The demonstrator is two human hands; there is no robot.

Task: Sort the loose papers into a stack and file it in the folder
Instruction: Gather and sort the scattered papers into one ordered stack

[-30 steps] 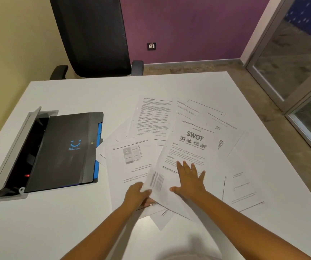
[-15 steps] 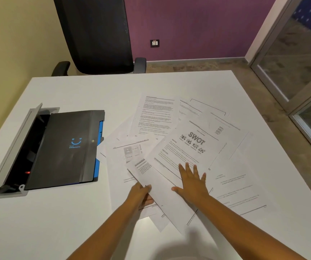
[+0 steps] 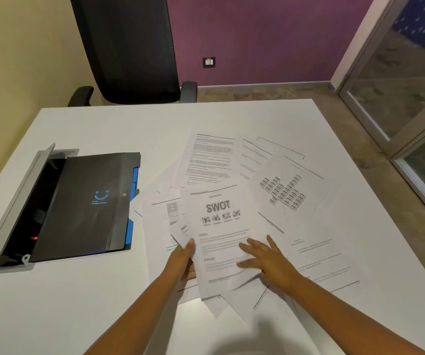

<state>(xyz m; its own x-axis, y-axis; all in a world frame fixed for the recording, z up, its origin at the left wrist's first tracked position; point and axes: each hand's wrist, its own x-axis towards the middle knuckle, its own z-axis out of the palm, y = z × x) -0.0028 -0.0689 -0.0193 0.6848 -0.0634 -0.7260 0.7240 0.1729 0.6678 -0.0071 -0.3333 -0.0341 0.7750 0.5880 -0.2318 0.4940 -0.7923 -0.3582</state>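
SWOT sheet (image 3: 219, 226) was gripped at its edge by the left hand (image 3: 184, 260) and pressed flat by the open right hand (image 3: 267, 260); black folder (image 3: 86, 203) was lying left of both.

The body text on the loose papers (image 3: 232, 201) is too blurred to read. The left hand (image 3: 184, 260) has its fingers tucked out of sight under the SWOT sheet (image 3: 219, 226). The chair (image 3: 129, 47) is cut off by the top edge, and both forearms by the near edge.
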